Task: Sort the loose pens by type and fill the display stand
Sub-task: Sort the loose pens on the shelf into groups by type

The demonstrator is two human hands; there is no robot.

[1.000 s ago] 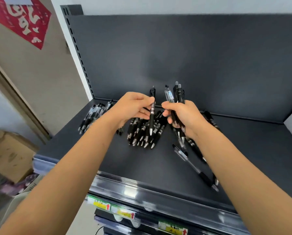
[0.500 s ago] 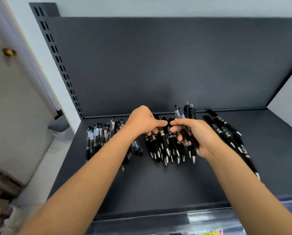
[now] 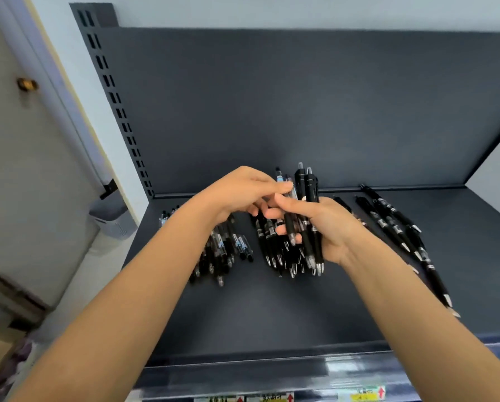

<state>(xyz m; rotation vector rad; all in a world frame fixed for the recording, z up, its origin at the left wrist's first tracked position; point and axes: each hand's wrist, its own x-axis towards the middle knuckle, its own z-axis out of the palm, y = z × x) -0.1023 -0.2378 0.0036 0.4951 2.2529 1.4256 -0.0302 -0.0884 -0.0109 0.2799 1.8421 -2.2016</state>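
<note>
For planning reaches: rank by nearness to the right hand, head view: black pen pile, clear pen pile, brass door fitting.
1. black pen pile, just beneath the right hand.
2. clear pen pile, shelf's left.
3. brass door fitting, far left.

1. Right hand (image 3: 333, 227) grips bundle of pens (image 3: 311, 192), tips down.
2. Left hand (image 3: 237, 195) pinches clear pen (image 3: 290, 227) in that bundle.
3. Dark shelf (image 3: 272, 314): clear-barrel pile (image 3: 222, 250) left, black pile (image 3: 272, 242) under the hands, black row (image 3: 393, 224) right.
</note>
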